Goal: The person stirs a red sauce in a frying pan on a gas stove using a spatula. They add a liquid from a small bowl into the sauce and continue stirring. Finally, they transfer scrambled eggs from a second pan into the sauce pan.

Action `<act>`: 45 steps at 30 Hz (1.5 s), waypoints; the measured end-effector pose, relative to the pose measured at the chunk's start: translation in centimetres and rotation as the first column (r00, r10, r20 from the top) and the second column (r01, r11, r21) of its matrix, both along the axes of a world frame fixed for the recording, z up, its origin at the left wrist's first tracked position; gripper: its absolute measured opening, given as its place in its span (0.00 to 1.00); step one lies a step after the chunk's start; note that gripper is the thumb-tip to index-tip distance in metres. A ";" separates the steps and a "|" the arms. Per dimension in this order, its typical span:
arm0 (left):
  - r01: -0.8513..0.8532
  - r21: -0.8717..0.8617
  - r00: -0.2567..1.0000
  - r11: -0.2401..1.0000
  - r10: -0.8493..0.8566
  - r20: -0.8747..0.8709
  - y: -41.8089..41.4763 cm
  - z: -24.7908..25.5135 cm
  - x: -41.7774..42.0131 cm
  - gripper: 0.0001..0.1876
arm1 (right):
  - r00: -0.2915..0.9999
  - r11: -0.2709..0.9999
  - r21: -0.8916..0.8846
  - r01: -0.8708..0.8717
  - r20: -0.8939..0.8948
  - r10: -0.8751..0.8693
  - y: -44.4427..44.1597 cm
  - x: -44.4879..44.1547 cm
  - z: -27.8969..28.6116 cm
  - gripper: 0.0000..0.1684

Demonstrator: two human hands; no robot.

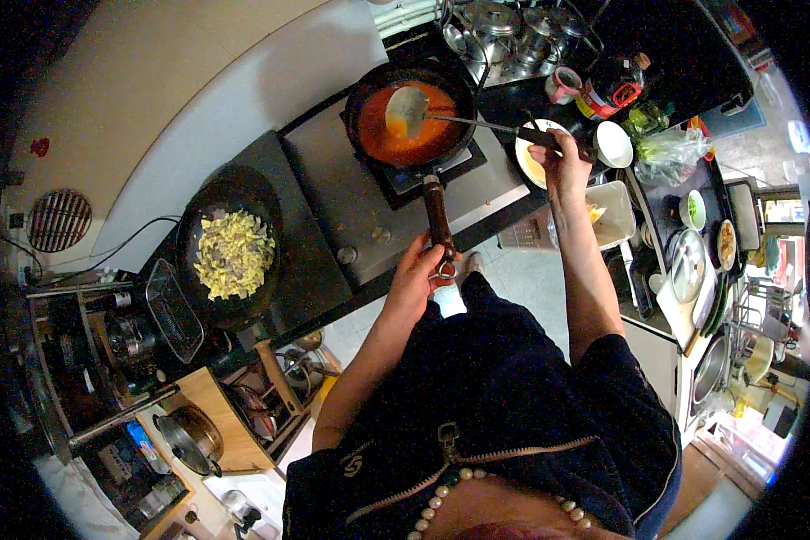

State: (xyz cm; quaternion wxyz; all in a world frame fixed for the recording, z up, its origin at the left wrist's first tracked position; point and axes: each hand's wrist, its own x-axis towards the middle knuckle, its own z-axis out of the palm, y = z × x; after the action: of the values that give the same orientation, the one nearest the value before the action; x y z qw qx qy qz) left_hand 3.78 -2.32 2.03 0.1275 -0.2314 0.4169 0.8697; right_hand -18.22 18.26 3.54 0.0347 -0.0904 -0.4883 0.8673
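My left hand (420,266) grips the brown handle (437,209) of a dark frying pan (359,128) on the stove burner. Orange-red sauce (398,145) covers the pan's bottom. In my right hand (565,162) is the dark handle of a long metal ladle (408,108), whose bowl rests in or just above the sauce with some yellowish liquid at its edge. Beneath my right hand stands a white plate (533,169) holding something pale yellow. A wok (189,270) to the left contains yellow chopped food (235,255), probably scrambled egg.
Lidded metal pots (496,23), a pink cup (564,86), a large dark bottle (611,88) and a white bowl (613,144) stand beyond the stove. Below my right forearm sits a pale plastic bin (614,216). A wire basket (174,310) leans beside the wok.
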 end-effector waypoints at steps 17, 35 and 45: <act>-0.246 -0.611 0.928 0.753 0.000 -0.373 0.8 5.4 -3.4 0.23 | 0.596 0.532 0.819 0.215 -0.541 0.593 -4.3 7.3 6.9 0.13; -0.022 0.241 0.999 0.970 0.030 -0.030 -0.3 2.9 -7.2 0.09 | 0.593 0.212 0.935 0.283 -0.345 0.728 3.9 3.9 2.9 0.19; -0.132 0.443 0.991 0.887 0.133 0.029 -0.1 4.9 -4.9 0.09 | 0.664 -0.360 0.925 0.119 0.196 0.722 14.8 -4.1 -8.4 0.16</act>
State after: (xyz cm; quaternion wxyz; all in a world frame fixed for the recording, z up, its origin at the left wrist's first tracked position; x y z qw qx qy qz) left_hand -1.14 -2.46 6.89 0.1169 -0.2233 0.1909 0.9487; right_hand -22.36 33.07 -4.83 -0.0438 0.3687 -0.9241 0.0901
